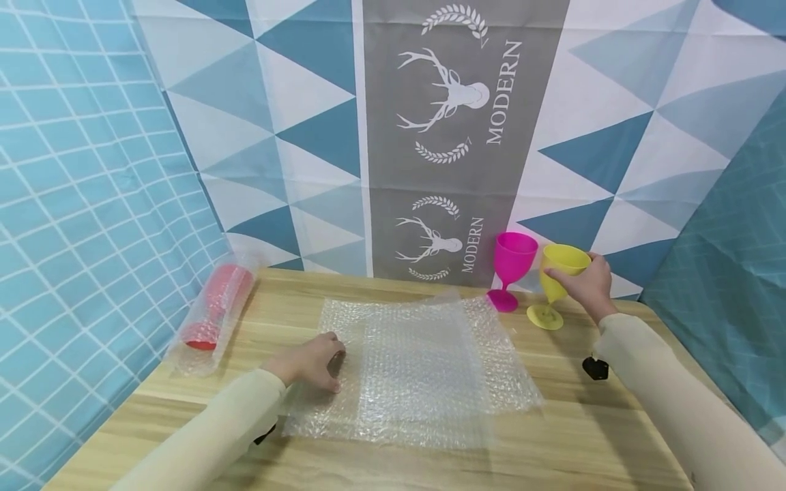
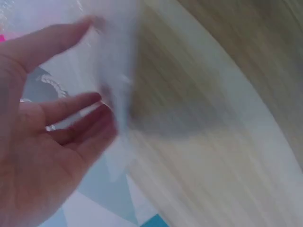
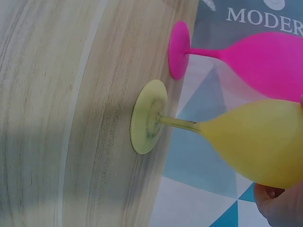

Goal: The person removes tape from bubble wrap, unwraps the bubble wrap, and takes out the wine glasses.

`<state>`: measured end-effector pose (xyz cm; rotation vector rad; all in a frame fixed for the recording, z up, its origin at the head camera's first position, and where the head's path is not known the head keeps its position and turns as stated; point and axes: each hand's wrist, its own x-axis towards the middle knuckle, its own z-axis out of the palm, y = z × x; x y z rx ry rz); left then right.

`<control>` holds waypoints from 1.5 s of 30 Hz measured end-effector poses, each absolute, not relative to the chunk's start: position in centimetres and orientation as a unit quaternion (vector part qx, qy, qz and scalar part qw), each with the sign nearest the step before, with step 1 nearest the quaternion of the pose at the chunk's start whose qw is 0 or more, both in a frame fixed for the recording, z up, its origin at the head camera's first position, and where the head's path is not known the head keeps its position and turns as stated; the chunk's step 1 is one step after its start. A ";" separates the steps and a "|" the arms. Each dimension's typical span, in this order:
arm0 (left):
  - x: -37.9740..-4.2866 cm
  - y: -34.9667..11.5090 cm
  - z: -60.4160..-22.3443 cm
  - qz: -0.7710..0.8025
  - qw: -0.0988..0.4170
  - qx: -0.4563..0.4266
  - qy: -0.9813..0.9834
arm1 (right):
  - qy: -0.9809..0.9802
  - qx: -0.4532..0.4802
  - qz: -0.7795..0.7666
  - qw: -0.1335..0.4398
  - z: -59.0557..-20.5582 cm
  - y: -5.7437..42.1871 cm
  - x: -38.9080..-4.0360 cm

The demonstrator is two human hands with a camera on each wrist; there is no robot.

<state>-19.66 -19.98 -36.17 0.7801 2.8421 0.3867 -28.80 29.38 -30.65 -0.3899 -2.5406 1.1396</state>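
A yellow plastic goblet (image 1: 555, 292) stands at the back right of the table. My right hand (image 1: 592, 283) grips its bowl from the right, thumb on the near side. In the right wrist view its round foot (image 3: 149, 118) is close to the wood, with dark marks around the stem. Just left of it a pink goblet (image 1: 514, 259) stands upright. Clear bubble wrap (image 1: 417, 368) lies spread in layers across the table's middle. My left hand (image 1: 312, 361) rests at its left side, thumb and fingers apart, fingertips touching the wrap (image 2: 118, 61).
At the back left, a red goblet (image 1: 217, 303) lies on its side inside a bubble wrap roll. The wooden table (image 1: 344, 470) meets a patterned curtain (image 1: 307, 136) behind, with blue tiled cloth (image 1: 74, 204) on the left and teal cloth (image 1: 724, 273) on the right.
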 end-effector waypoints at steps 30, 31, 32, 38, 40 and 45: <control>-18.6 -19.7 -35.2 0.124 -0.005 0.252 0.960 | -0.871 -0.074 0.409 0.263 -29.6 26.9 -25.3; -18.7 -19.8 -35.2 0.124 -0.015 0.256 0.959 | -0.870 -0.062 0.406 0.272 -29.6 26.6 -25.1; -18.7 -19.9 -35.2 0.126 -0.025 0.260 0.957 | -0.870 -0.051 0.405 0.277 -29.5 26.3 -24.9; -18.6 -20.7 -34.7 0.147 -0.075 0.276 0.947 | -0.872 0.043 0.413 0.258 -28.8 24.0 -23.9; -18.6 -21.0 -34.5 0.151 -0.095 0.272 0.946 | -0.871 0.085 0.418 0.242 -28.7 23.1 -23.6; -18.7 -21.9 -33.6 0.151 -0.138 0.236 0.950 | -0.869 0.195 0.399 0.218 -29.1 20.8 -22.8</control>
